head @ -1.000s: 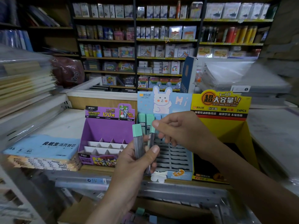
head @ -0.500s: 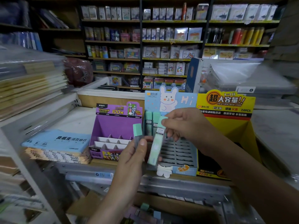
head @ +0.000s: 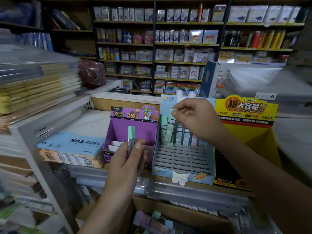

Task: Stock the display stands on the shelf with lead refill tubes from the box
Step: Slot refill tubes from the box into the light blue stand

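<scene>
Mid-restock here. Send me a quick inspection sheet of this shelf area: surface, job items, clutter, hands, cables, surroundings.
Surface: white shelf top carrying three display stands side by side.
Job's things: blue stand has its back row partly filled and the front rows empty; no tubes seen in the purple stand or yellow stand; box below holds more tubes.
Clutter: blue paper pack on a stack left of the purple stand.
Grippers: left hand holds a green-capped tube upright; right hand pinches the cap of a second tube at the blue stand's back row.
Cables: nothing seen.
Surroundings: stocked shop shelves behind.
</scene>
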